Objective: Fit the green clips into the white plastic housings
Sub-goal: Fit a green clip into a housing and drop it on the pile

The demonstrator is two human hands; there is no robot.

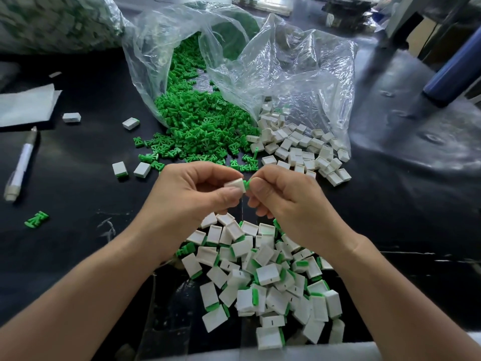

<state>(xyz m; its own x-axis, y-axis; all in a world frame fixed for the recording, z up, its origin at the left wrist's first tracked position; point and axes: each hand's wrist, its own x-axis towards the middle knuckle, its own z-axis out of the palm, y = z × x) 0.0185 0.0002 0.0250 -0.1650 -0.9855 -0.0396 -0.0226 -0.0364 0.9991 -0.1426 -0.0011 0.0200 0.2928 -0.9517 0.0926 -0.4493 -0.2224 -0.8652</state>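
Ok, status from my end. Black table [78,191] fills the frame, glossy and scuffed. Bench clutter and a blue post [453,69] blur out along the top right, so it reads as a workshop. Clear bag [299,74] lies on its side at top centre with its mouth toward me, spilling stock within reach: green clips [197,121] centre-left, empty white housings [299,149] centre-right. Second bag [52,19] of parts sits upper left, out of the way. Finished pile [273,277] is low centre, right under the wrists, likely so done parts just drop. I've got the left hand [192,188] pinching one housing [237,185] between thumb and fingers, open end facing right. Right hand [281,194] pinches one clip [247,183] by its tail, nose at the housing mouth. Both are held up mid-frame, close to the camera, I'd guess for alignment. My read: insertion in hand, clip not seated yet. Pen [20,165] and a stray clip [36,219] lie at far left, untouched.
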